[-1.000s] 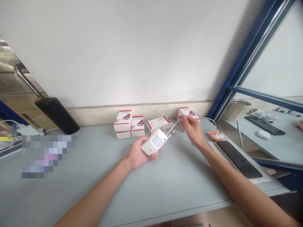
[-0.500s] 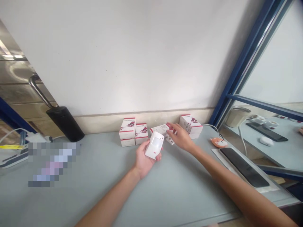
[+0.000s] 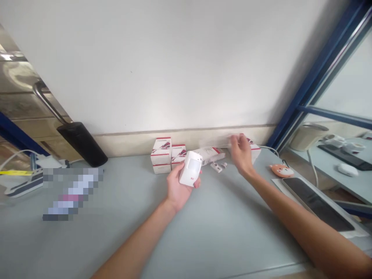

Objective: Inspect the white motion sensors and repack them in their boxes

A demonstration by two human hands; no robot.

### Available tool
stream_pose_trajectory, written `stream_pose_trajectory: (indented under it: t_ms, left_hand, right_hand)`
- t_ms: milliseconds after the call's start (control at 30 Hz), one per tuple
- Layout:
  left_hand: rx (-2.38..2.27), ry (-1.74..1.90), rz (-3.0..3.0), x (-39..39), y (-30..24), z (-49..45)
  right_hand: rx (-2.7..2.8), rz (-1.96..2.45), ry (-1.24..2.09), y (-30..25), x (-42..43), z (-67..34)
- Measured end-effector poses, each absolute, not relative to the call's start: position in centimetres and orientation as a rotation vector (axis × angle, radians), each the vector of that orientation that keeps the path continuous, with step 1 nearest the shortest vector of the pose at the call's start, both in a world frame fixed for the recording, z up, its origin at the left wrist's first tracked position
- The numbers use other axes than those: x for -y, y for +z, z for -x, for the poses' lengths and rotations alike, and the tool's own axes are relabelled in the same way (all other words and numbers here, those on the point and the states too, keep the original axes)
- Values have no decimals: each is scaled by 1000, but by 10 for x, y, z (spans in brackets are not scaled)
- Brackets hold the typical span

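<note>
My left hand (image 3: 177, 190) is closed round a white sensor unit (image 3: 191, 167) with a pale window on its front, held upright just above the grey table (image 3: 221, 224). My right hand (image 3: 241, 153) hovers near the back wall with its fingers curled on a pale, motion-smeared thing that I cannot make out. Right behind it stands a red-and-white box (image 3: 255, 149). An open box (image 3: 211, 155) lies flat between my hands, and two small white parts (image 3: 218, 167) lie in front of it.
Two more red-and-white boxes (image 3: 167, 155) stand against the wall. An orange fox-shaped item (image 3: 281, 170) and a dark screen (image 3: 316, 203) lie at the right, a black cylinder (image 3: 83, 144) at the left. A blue frame (image 3: 308, 89) separates a neighbouring desk.
My right hand has lifted off the flat box and moved right and up, with a smeared pale thing in its fingers. The left hand still holds the sensor, now more upright.
</note>
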State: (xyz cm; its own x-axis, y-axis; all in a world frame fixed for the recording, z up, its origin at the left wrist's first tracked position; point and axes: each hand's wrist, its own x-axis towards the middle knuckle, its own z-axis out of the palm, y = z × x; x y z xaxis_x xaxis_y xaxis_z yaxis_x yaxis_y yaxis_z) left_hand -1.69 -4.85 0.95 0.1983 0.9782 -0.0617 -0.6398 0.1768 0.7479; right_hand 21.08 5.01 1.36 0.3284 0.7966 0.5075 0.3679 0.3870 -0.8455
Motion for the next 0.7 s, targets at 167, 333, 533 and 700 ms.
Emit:
stream_pose_trajectory:
  t_ms: [167,333,533,700]
  left_hand:
    - [-614,1185,-722,51,20,20]
    - [-624,1114,-769,54,25,19]
    - [-606,1054,-779,54,22,21]
    - [-567,991,-835,53,24,23]
  right_hand:
    - [1186,1094,544,17,-39,-225]
    - [1111,1077,700,20,-40,-220]
    - [1081,1141,810,22,-38,-221]
    - [1126,1161,883,22,-35,-218]
